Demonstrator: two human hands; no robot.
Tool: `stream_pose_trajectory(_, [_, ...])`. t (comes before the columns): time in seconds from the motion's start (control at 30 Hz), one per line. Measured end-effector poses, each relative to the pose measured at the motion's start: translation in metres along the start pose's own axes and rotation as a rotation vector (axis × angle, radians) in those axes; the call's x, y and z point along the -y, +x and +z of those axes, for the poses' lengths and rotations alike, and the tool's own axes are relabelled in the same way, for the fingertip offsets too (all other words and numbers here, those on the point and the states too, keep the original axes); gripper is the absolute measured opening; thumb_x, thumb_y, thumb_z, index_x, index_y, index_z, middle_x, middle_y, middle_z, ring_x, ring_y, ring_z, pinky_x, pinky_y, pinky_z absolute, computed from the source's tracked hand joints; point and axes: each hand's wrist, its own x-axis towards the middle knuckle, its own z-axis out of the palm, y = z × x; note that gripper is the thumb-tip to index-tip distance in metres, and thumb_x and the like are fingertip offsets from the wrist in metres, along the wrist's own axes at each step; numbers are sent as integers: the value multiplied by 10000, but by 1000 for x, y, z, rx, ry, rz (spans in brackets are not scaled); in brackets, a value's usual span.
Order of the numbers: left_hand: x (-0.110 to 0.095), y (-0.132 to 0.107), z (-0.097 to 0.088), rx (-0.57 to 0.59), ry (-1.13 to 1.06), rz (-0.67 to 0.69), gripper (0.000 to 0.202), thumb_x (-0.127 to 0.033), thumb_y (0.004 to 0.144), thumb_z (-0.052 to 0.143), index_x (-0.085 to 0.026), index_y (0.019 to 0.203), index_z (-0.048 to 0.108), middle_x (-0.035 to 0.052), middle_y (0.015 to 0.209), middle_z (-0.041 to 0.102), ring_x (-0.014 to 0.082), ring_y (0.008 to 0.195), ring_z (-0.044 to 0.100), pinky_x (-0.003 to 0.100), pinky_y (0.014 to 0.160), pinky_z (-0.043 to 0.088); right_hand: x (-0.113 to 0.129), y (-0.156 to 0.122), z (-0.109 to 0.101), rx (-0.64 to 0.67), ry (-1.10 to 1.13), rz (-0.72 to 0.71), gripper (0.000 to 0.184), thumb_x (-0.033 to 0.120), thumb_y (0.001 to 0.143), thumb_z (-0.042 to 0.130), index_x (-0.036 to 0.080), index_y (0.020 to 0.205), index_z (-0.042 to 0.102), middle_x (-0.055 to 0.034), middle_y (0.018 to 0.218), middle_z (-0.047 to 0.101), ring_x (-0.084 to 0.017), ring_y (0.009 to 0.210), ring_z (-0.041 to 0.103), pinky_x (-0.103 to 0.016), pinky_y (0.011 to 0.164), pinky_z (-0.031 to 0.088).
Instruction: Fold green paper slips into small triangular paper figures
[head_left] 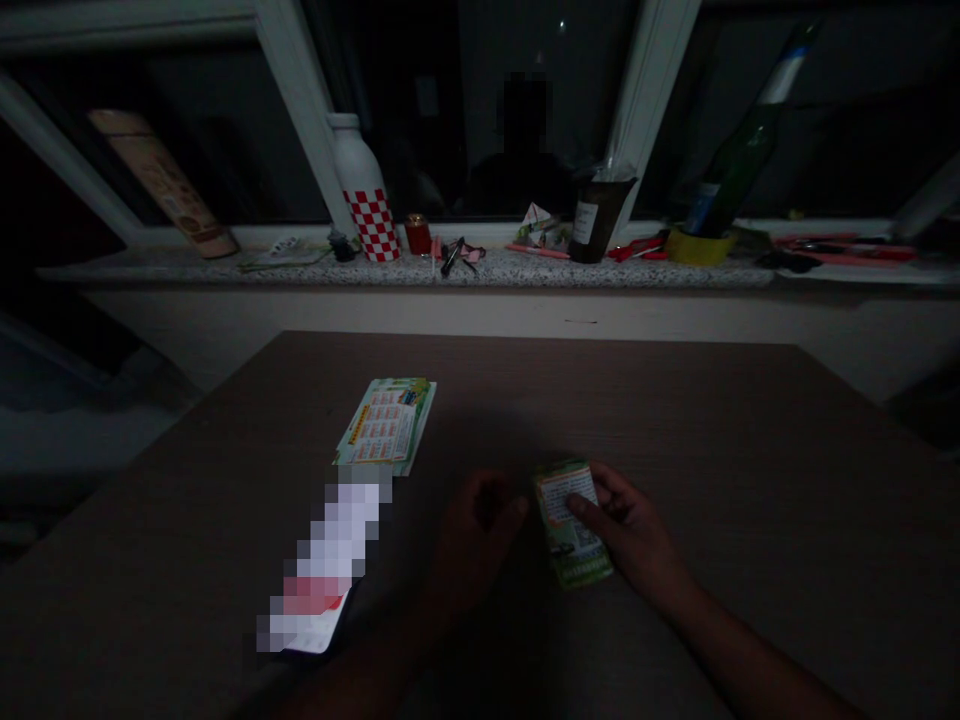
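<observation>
My right hand [634, 530] grips a green and white printed card [574, 525], with the thumb on its face and the fingers behind. The card is tilted and held over the brown table; I cannot tell whether it is a single card or several together. Just left of it, my left hand [480, 535] is in shadow, fingers curved and thumb apart from them, with nothing visible between them. Further left lies a stack of similar printed cards [386, 425] with red figures in a grid. A phone [319, 635] with a lit, blurred screen lies at the near end of the stack.
Behind the brown table [697, 420] runs a speckled windowsill [300, 272]. On it stand a tan flask [169, 190], a red-checked white bottle [364, 190], a small red jar [418, 234], a dark cup [598, 215], a yellow tape roll [699, 247] and a green bottle [742, 155].
</observation>
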Motion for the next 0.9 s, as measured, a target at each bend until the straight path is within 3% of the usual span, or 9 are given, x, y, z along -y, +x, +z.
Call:
stream_pose_trajectory(0.13, [6,5,0,108,-90,-18,285,-402,806,625,-178,982,623,74,996,684,220,930,636,316,808,493,-2,-3,1,-11,-9,0,335,369,796,695,236,1075,564,-29,901,745,-186,735,709,-311,684,557])
stream_pose_trajectory(0.3, [4,5,1,171,-16,-6,260,-399,810,612,-170,901,693,65,896,719,219,854,657,295,756,501,-7,-3,3,-2,-26,-14,333,365,820,676,246,1106,555,-23,916,745,-176,753,706,-295,687,555])
stream_pose_trajectory(0.63, [4,5,3,131,55,-19,242,-400,796,602,-181,769,700,44,761,709,204,732,648,278,654,484,-7,-5,8,-54,-206,-38,461,399,777,701,255,1178,524,-24,897,749,-201,780,708,-336,711,574])
stream_pose_trajectory(0.9, [-1,5,3,59,53,-78,230,-393,765,623,-181,693,678,20,652,668,172,628,615,245,545,433,-10,-3,3,-52,-116,-65,483,366,758,724,247,1175,512,-38,917,731,-213,836,700,-373,762,561])
